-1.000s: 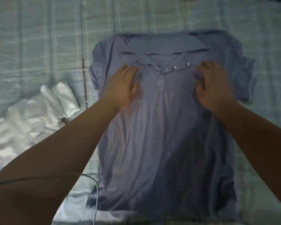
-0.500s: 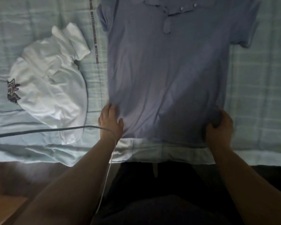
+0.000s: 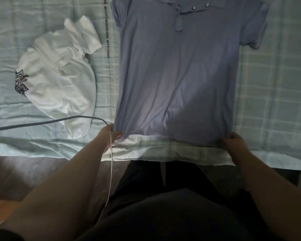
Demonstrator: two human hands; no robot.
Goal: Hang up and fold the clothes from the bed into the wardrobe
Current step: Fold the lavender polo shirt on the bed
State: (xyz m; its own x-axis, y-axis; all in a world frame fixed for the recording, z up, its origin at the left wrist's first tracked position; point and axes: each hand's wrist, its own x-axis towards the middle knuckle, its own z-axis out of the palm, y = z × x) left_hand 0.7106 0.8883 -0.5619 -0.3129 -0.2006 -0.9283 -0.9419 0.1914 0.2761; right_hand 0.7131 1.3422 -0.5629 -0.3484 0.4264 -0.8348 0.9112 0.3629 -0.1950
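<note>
**Item:** lavender short-sleeved polo shirt (image 3: 177, 72), laid flat and face up on the bed with a pale green checked sheet (image 3: 271, 87).
**Long axis:** runs straight away from the person. The hem lies at the bed's near edge and the collar at the far end.
**Left hand** (image 3: 109, 138): at the left hem corner, pinching the cloth.
**Right hand** (image 3: 234, 144): at the right hem corner, fingers (image 3: 224, 141) curled onto the hem. Each hand is at its own corner, so neither is nearer.
**Likely move:** a fold away from the person, hem towards collar.
**Room:** bare sheet to the right. On the left, a crumpled white T-shirt with a dark print (image 3: 59, 79) lies apart from the polo.
**Hazard:** a grey cable (image 3: 42, 122) ends just beside the left hand and may snag.
</note>
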